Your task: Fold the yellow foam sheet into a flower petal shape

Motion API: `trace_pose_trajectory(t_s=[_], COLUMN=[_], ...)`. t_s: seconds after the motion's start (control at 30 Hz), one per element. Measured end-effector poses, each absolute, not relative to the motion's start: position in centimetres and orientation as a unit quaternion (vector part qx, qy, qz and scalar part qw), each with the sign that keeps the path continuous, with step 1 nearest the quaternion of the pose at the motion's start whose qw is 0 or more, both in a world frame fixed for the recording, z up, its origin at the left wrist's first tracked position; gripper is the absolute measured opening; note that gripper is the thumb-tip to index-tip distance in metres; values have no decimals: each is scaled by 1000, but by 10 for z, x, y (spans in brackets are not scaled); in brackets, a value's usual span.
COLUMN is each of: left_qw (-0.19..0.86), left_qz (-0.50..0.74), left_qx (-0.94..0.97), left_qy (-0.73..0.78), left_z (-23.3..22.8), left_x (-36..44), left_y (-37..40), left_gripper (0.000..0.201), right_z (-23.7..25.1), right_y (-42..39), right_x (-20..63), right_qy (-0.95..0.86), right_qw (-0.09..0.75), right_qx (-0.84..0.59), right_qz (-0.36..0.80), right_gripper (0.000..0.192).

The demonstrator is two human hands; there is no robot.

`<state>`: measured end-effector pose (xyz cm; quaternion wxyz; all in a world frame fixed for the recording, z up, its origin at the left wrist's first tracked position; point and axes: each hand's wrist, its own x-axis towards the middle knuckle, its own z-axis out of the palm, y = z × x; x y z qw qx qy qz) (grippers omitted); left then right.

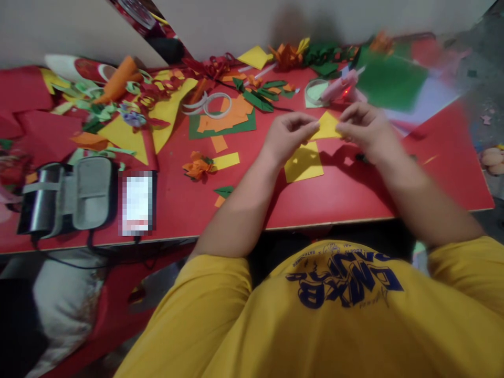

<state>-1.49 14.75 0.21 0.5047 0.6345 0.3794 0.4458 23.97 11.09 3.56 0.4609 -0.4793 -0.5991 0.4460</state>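
A small yellow paper piece (327, 126) is pinched between my left hand (289, 135) and my right hand (364, 128), held just above the red table (354, 194). My left hand grips its left edge and my right hand its right corner. Directly below it, a yellow paper square (304, 163) lies flat on the table. A pink glue gun (339, 86) with a red light rests just beyond my hands.
Paper scraps, a yellow strip (226, 160), an orange paper flower (199, 167), tape rolls (214, 104) and green sheets (389, 79) cover the far side of the table. A grey open case (69, 194) and a phone (137, 203) lie at the left front edge.
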Motion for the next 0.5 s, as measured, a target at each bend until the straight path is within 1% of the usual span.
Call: trace_pose_trajectory(t_s=[0.07,0.23,0.37,0.5], left_qw=[525,567,572,549], left_qz=[441,427,415,423], left_qx=[625,602,605,622], left_qy=[373,365,367,364], left_z=[-1,-4,1,4], left_x=[-15,-15,-17,-20], left_y=[148,145,142,142], left_gripper=[51,54,56,69], right_z=[33,34,42,48], right_y=[111,108,102,101], right_x=[238,235,235,236], right_qy=[-564,-475,-417,-387], right_qw=[459,436,421,422], right_qx=[-471,-459,-447,-435], right_qz=[499,611,670,695], right_gripper=[41,51,48,46])
